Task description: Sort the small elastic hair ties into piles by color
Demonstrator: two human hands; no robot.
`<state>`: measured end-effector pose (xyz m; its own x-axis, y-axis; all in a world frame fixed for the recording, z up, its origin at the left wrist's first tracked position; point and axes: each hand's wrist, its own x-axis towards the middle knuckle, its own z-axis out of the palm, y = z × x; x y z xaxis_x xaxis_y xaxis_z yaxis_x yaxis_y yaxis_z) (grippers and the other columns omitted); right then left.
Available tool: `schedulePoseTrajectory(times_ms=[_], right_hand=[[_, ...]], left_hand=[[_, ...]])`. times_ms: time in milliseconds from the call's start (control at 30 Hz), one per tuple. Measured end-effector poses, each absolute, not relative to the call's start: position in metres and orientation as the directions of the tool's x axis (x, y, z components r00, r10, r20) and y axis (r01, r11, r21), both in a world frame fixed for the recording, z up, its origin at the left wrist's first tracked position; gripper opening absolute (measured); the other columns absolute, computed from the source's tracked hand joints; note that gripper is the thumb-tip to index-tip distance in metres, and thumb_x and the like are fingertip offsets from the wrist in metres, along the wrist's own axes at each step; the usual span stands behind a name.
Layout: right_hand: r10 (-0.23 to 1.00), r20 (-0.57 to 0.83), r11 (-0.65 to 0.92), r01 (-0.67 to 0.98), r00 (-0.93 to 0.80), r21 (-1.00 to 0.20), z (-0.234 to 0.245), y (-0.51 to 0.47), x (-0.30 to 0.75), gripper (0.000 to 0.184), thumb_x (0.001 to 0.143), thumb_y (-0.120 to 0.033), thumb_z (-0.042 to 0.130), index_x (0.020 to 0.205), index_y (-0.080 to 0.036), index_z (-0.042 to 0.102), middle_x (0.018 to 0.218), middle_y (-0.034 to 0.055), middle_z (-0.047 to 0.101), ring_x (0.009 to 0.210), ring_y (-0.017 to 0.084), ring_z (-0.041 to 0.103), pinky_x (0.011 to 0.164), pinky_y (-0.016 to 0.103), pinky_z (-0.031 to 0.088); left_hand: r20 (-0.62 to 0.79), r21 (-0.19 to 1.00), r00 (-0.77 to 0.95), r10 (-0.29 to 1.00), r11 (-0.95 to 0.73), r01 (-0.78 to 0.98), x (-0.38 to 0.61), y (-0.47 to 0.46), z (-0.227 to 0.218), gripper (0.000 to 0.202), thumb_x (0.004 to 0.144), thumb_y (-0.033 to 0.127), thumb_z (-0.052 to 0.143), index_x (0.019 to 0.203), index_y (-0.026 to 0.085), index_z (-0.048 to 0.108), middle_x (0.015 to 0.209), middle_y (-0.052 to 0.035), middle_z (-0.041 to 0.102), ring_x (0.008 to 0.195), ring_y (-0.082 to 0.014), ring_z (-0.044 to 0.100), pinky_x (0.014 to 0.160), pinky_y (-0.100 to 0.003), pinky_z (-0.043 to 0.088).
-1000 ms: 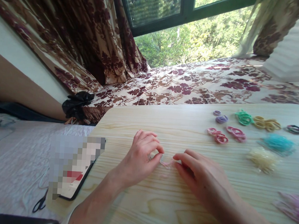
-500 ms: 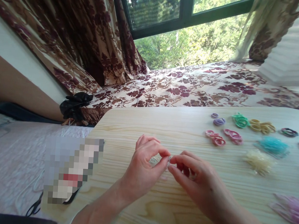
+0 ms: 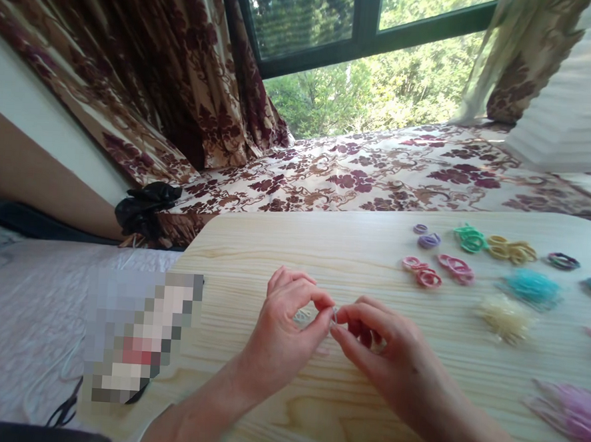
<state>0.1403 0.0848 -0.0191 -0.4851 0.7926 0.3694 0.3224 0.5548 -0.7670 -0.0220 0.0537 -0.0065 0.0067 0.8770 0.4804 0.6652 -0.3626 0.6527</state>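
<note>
Above the wooden table (image 3: 234,244), my left hand (image 3: 287,320) pinches a small pale rubber band (image 3: 334,315) between thumb and forefinger. My right hand (image 3: 386,336) meets it from the other side, its thumb and forefinger closed on the same band. The fingertips cover most of the band, so its exact shape is hard to make out. Partly hidden behind my left hand lie some whitish bands (image 3: 302,315). Under the fingertips, a faint pinkish piece (image 3: 323,350) rests on the tabletop.
To the right lie purple bands (image 3: 429,240), green bands (image 3: 470,238), yellow hair ties (image 3: 511,249), red bands (image 3: 428,277), a turquoise pile (image 3: 532,286), a cream pile (image 3: 507,317) and a pink-violet pile (image 3: 579,408). A blurred-out object (image 3: 145,345) is at the left edge.
The view has shifted slightly, so the piles sit a little further left. Both hands keep nearly the same pinch, with only a slight fingertip movement at the band.
</note>
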Motion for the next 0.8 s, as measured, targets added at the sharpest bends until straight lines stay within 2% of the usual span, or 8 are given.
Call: schedulePoseTrajectory(times_ms=[167, 400, 600, 667, 800], right_hand=[[0.793, 0.381, 0.563, 0.334, -0.476, -0.756, -0.02, 0.087, 0.143, 0.019, 0.088, -0.019, 0.053, 0.073, -0.019, 0.064, 0.064, -0.0021, 0.056, 0.053, 0.008, 0.049, 0.05, 0.02, 0.038], [0.812, 0.38, 0.553, 0.375, -0.444, -0.744, -0.007, 0.094, 0.152, 0.022, 0.09, -0.023, 0.051, 0.073, -0.02, 0.064, 0.063, -0.0016, 0.057, 0.053, 0.01, 0.049, 0.051, 0.022, 0.04], [0.825, 0.361, 0.563, 0.575, -0.435, -0.594, 0.013, 0.104, 0.208, 0.025, 0.09, -0.034, 0.054, 0.075, -0.022, 0.069, 0.066, 0.0005, 0.066, 0.052, 0.012, 0.053, 0.05, 0.025, 0.042], [0.859, 0.322, 0.512, 0.672, -0.398, -0.535, 0.022, 0.114, 0.24, 0.022, 0.087, -0.037, 0.059, 0.077, -0.023, 0.072, 0.07, 0.0019, 0.07, 0.057, 0.014, 0.059, 0.052, 0.026, 0.043], [0.984, 0.093, 0.176, 0.883, -0.15, -0.435, 0.041, 0.146, 0.3, 0.011, 0.079, -0.023, 0.07, 0.073, -0.015, 0.077, 0.067, 0.0037, 0.072, 0.061, 0.014, 0.063, 0.062, 0.028, 0.043]], left_hand=[[0.464, 0.666, -0.003, 0.886, -0.347, 0.66, -0.021, 0.053, -0.006, 0.013, 0.082, 0.012, 0.058, 0.075, 0.023, 0.059, 0.076, 0.0011, 0.065, 0.092, -0.02, 0.059, 0.095, -0.041, 0.042], [0.465, 0.658, 0.024, 0.885, -0.364, 0.659, -0.023, 0.054, -0.004, 0.013, 0.084, 0.013, 0.056, 0.076, 0.023, 0.059, 0.075, -0.0001, 0.065, 0.091, -0.0198, 0.059, 0.092, -0.039, 0.043], [0.529, 0.609, 0.014, 0.848, -0.391, 0.69, -0.03, 0.059, -0.009, 0.012, 0.086, 0.014, 0.055, 0.082, 0.022, 0.062, 0.081, -0.0018, 0.066, 0.093, -0.0206, 0.057, 0.088, -0.038, 0.044], [0.54, 0.587, 0.025, 0.842, -0.397, 0.705, -0.032, 0.06, -0.011, 0.012, 0.087, 0.014, 0.054, 0.082, 0.022, 0.062, 0.081, -0.0019, 0.066, 0.093, -0.0208, 0.056, 0.089, -0.039, 0.043], [0.556, 0.551, 0.045, 0.83, -0.408, 0.728, -0.035, 0.062, -0.015, 0.011, 0.086, 0.013, 0.055, 0.082, 0.021, 0.062, 0.081, -0.0019, 0.066, 0.093, -0.021, 0.056, 0.09, -0.041, 0.043]])
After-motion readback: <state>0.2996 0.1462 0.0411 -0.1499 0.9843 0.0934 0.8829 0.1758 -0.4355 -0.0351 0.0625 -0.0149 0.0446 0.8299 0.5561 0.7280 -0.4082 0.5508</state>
